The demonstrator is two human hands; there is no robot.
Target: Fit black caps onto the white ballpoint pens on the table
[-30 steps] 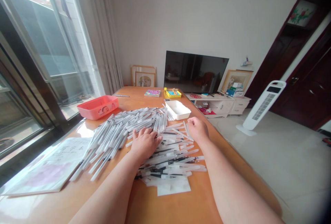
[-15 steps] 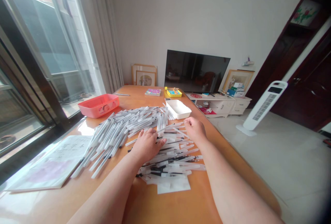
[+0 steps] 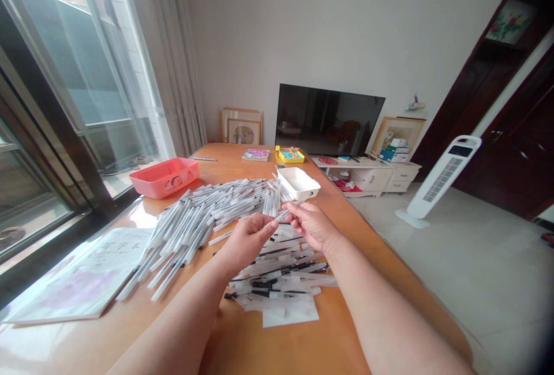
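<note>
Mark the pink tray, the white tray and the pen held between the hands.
pink tray [image 3: 161,181]: head view, on its front wall.
white tray [image 3: 308,191]: head view, on its near rim.
pen [image 3: 298,201]: head view, on the barrel beyond the right hand's fingers.
</note>
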